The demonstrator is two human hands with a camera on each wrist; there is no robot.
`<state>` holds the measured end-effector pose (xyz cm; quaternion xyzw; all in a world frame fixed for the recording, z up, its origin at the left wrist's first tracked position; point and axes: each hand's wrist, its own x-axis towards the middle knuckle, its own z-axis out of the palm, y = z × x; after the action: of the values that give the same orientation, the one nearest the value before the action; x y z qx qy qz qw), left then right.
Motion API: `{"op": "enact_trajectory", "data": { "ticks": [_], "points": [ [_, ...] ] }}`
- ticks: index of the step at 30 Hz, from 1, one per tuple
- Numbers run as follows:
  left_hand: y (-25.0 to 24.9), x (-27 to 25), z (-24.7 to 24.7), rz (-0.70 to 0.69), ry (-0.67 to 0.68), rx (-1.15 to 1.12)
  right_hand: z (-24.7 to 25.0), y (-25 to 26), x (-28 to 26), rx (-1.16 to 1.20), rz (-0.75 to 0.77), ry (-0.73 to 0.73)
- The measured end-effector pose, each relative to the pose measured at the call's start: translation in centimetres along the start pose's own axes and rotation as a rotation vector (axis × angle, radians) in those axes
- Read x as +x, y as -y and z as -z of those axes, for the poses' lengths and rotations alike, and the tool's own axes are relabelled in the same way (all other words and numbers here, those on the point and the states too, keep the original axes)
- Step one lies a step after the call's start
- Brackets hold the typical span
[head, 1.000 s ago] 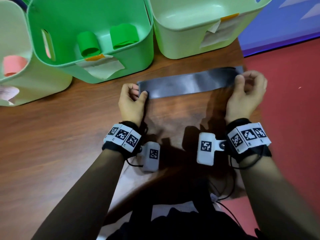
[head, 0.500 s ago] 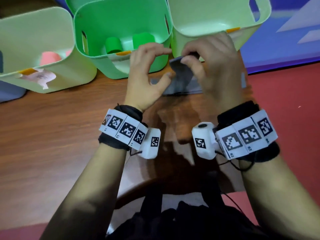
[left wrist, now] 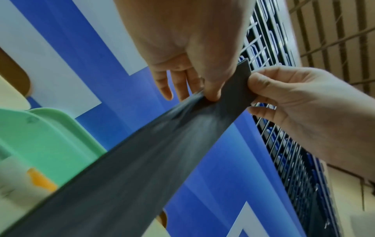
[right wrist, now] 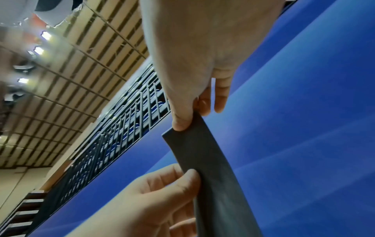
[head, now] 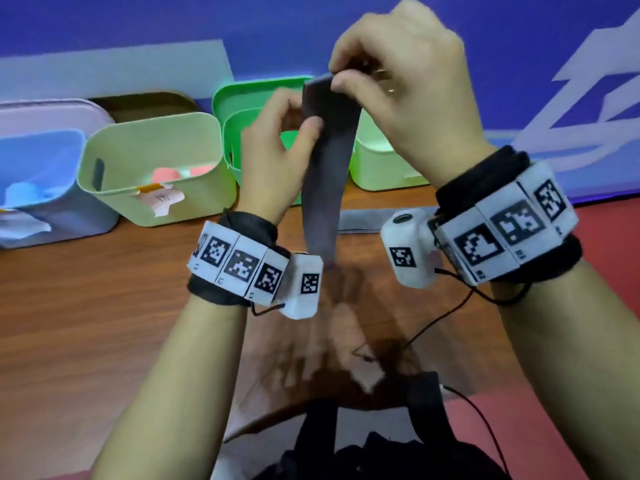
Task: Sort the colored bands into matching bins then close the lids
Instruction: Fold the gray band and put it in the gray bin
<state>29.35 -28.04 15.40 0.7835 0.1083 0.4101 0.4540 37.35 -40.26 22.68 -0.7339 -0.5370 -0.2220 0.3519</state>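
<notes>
While both hands are raised above the wooden table, the right hand pinches the top end of a dark grey band between thumb and fingers, and the left hand pinches the same band lower down, thumb pressed on its near face. The band hangs nearly upright between the two wrists, its lower part trailing toward the table, where a further stretch of grey lies flat. Behind the band stands a bright green bin, partly hidden by the left hand; left of the green bin sits a pale green bin holding pink rolls, then a blue bin. Right of the green bin is another pale green bin, against a blue wall. All the bins stand open.
</notes>
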Motion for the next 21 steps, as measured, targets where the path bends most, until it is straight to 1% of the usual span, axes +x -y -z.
{"op": "enact_trajectory", "data": {
  "ticks": [3,6,10,14,18,21],
  "points": [
    [-1.7,1.5,1.8,0.002,0.008,-0.058,1.1,2.1,1.8,-0.076,0.033,0.036],
    [-3.0,2.9,3.8,0.024,0.074,-0.068,2.0,3.9,3.7,-0.164,0.049,0.089],
    [-3.9,4.9,5.6,0.044,0.153,-0.061,2.6,5.8,6.4,-0.187,0.027,0.114],
    [-4.7,6.8,6.7,0.07,0.287,-0.085,2.4,6.3,9.1,-0.078,-0.065,0.084],
    [-5.6,8.8,8.6,0.122,0.325,-0.118,3.0,6.7,11.4,0.031,-0.188,0.064],
    [-6.7,9.8,9.8,0.144,0.364,-0.156,3.7,7.1,13.2,0.017,-0.217,0.072]
  ]
}}
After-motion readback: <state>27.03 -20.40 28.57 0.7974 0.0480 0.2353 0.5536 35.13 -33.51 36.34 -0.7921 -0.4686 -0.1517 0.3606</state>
